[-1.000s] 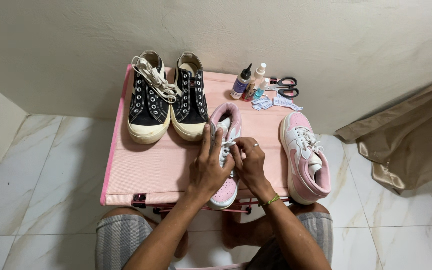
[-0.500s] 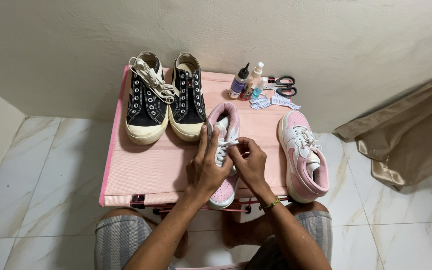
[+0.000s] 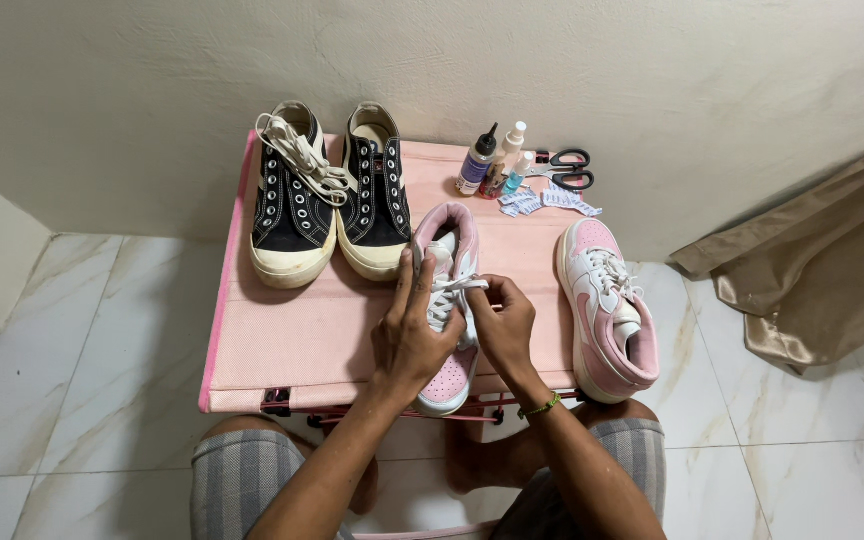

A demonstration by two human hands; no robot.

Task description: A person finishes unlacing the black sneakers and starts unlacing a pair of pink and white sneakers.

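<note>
Pink-and-white low leather sneaker (image 3: 449,300) lies mid-table under both your hands, long axis running from you toward the wall, toe nearest you.

Your left hand (image 3: 414,335) wraps the shoe's left flank, fingers stretched up along the side, clamping it down. Your right hand (image 3: 505,322) sits just right of the tongue, thumb and forefinger pinching the white lace (image 3: 457,287), drawn crosswise over the eyelets; it's the nearer hand to the lace end. Both forearms come in from below, wrists low over the front edge of the pink fabric-topped folding table (image 3: 302,330). Matching sneaker (image 3: 607,305) lies well apart to the right; black canvas pair (image 3: 332,195) near the wall; small bottles (image 3: 492,162) and scissors (image 3: 564,168) at back.
</note>
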